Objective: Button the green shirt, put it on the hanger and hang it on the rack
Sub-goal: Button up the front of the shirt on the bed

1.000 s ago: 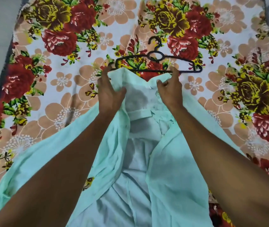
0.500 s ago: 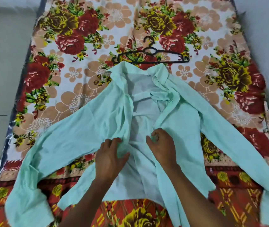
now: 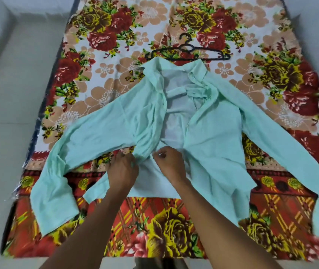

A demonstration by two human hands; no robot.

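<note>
The green shirt (image 3: 213, 136) lies open and face up on a floral bedsheet (image 3: 115, 61), collar pointing away from the person, both sleeves spread out to its sides. Its front panels are parted, showing the pale inside of the back, and no button looks fastened. At the shirt's lower front, the left hand (image 3: 123, 169) pinches the bunched edge of the left panel, fingers closed on the cloth. Just beside it, the right hand (image 3: 171, 162) is curled narrow at the opening, fingertips gripping the shirt's inner edge; whether a button sits between them is too small to tell. Both forearms reach in from the shirt's hem side. A black plastic hanger (image 3: 188, 53) lies flat just beyond the collar, its lower bar touching or slightly under the collar edge. The bedsheet covers a mattress, with pale floor (image 3: 9, 94) around it.
</note>
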